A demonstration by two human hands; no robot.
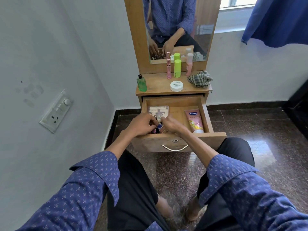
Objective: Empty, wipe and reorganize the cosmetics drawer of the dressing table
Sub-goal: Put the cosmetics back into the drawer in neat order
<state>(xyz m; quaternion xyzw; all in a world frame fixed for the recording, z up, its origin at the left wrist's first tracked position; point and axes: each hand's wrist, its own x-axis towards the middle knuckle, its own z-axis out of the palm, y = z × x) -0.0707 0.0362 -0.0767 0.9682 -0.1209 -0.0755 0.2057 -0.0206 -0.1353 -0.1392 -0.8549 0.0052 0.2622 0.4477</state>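
Gripping small bottles [158, 128] at drawer's [206, 114] near-left, left hand [141, 125] and right hand [171, 125] close together; light, slippery, probably fragile glass; hold by bodies.

Pale grey walls [50, 47], dark speckled glossy floor [266, 139], window [236, 7] w/ blue curtain [280, 20] top right, prob. daylight.

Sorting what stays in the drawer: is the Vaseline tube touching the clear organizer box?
Apart. The head view shows bare drawer floor between the Vaseline tube, lying along the right wall, and the clear organizer box at the back left.
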